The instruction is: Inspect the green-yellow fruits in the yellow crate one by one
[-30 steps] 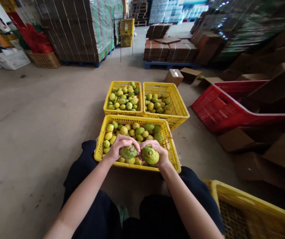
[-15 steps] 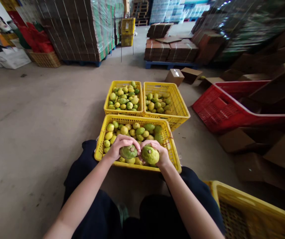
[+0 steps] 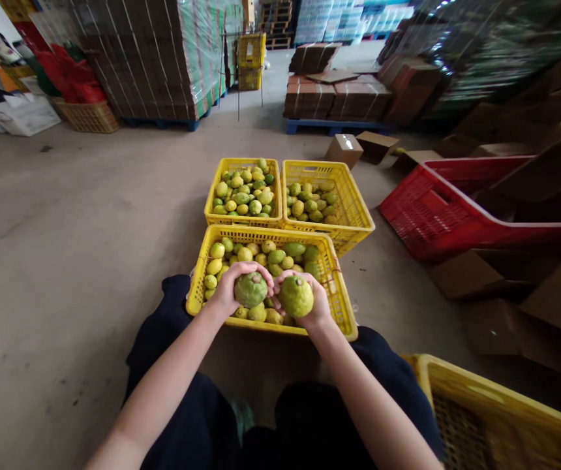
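Observation:
My left hand (image 3: 227, 292) is closed around a dark green, lemon-like citrus fruit (image 3: 251, 290), its stem end turned up towards me. In my right hand (image 3: 318, 305) rests a yellower, bumpy citrus fruit (image 3: 296, 297), also stem end up. The two hands meet at the fingertips, fruits side by side, over a yellow plastic crate (image 3: 342, 300). That crate holds many yellow and green fruits (image 3: 244, 254), some hidden under my hands. Behind it stand two more yellow crates: the left one (image 3: 209, 199) is heaped with fruit, while the right one (image 3: 353, 202) has a lower pile.
At my lower right is another yellow crate (image 3: 500, 398). A red crate (image 3: 422, 209) with cardboard in it stands to the right, among loose cardboard boxes (image 3: 476, 274). Farther back are a blue pallet (image 3: 310, 126) of flattened cartons and a tall wrapped stack (image 3: 148, 65).
Both hands have turned the fruits slightly, so their stem ends tip further upward. Both fruits have shifted up a little. The crates have not moved.

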The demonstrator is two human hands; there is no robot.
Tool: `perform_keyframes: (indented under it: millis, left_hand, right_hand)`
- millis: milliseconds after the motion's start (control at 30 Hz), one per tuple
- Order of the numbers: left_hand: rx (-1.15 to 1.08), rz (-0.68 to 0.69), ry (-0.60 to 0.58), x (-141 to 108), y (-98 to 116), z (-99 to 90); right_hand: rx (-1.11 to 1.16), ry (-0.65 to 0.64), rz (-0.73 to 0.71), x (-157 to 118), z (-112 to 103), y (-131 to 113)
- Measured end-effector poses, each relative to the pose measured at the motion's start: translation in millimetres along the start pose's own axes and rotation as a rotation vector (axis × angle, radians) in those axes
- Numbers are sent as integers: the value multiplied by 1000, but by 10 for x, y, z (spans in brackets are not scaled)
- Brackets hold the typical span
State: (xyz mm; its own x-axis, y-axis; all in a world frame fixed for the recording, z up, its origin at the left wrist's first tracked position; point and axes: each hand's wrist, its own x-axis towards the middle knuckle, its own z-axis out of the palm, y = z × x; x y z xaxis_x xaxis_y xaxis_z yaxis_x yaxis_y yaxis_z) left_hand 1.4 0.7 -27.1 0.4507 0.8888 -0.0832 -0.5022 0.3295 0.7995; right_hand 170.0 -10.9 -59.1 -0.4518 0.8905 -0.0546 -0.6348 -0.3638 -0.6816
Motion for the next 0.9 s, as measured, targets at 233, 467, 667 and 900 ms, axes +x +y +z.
perform_keyframes:
  millis: [233, 467, 667, 900]
  left_hand:
    - [-634, -230, 502, 98, -40, -26]
    - [-663, -260, 645, 143, -116, -46]
    - [-655, -289, 555, 108, -83, -29]
    - [-625, -178, 540, 125, -226, 49]
  right_hand:
    - [351, 280, 35, 46, -32, 39]
    - [498, 365, 70, 100, -141, 107]
    - [229, 431, -4, 109, -117, 148]
    - [-716, 505, -421, 140, -79, 256]
